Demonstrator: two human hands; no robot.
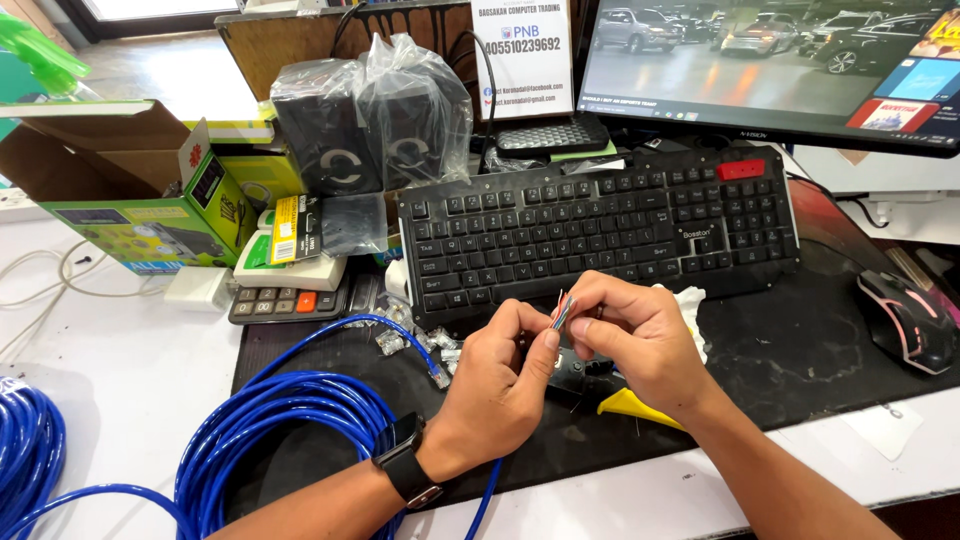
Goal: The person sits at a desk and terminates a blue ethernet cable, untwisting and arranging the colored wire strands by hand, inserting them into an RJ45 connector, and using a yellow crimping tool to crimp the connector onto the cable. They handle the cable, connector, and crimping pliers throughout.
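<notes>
My left hand (495, 385) and my right hand (640, 335) meet in front of a black keyboard (600, 225). Both pinch the same bundle of thin coloured wires (562, 312), which sticks up between the fingertips. These wires come out of a blue network cable (290, 425) that lies coiled at the lower left. My left wrist wears a black watch (405, 460). Under my hands lies a tool with a yellow handle (630, 405), partly hidden. A few clear plastic connectors (395, 340) lie loose just left of my left hand.
A black desk mat (800, 350) covers the desk. At the right sits a black mouse (910, 320). Behind the keyboard stand a monitor (770, 65) and bagged black speakers (375, 125). A green box (140, 215) and a calculator (285, 300) are at left. Another blue coil (25, 450) sits far left.
</notes>
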